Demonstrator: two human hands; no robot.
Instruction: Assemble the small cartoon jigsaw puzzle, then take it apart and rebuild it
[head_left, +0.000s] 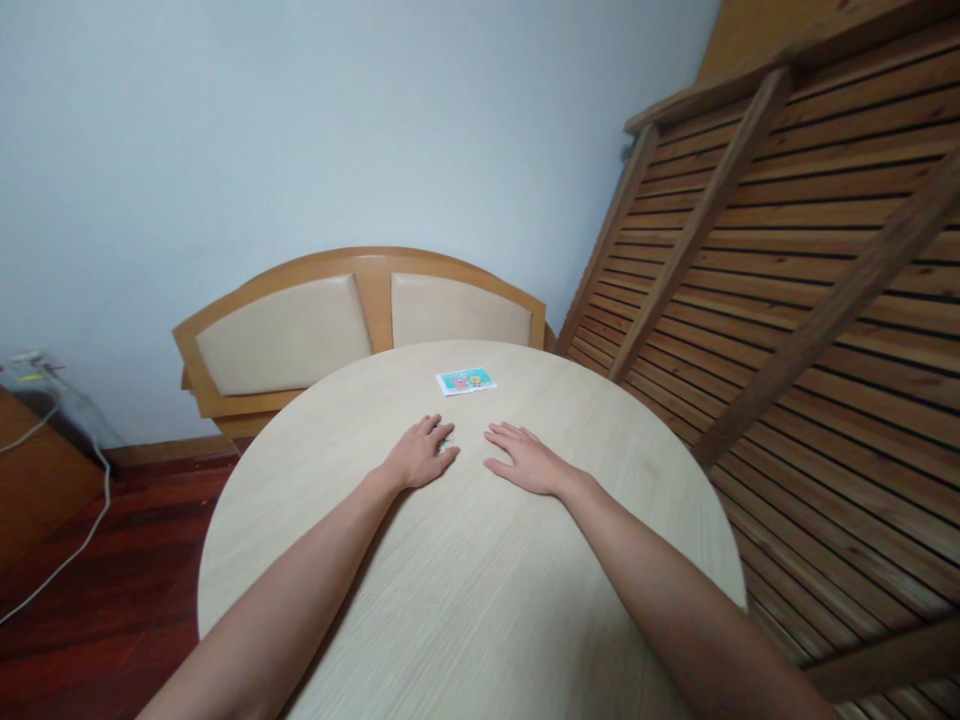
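Observation:
My left hand (420, 455) rests on the round pale wooden table (480, 600) with its fingers curled over a small pale object (447, 443) that peeks out at the fingertips; I cannot make out what it is. My right hand (525, 458) lies flat on the tabletop a little to the right, fingers stretched out, holding nothing. A small colourful card (466, 381) with a cartoon print lies on the table beyond both hands, near the far edge.
A wooden headboard with two beige padded panels (360, 320) leans against the pale wall behind the table. A slatted wooden frame (795, 300) stands tilted at the right. At the left, white cables (67, 540) trail over a dark red wooden floor.

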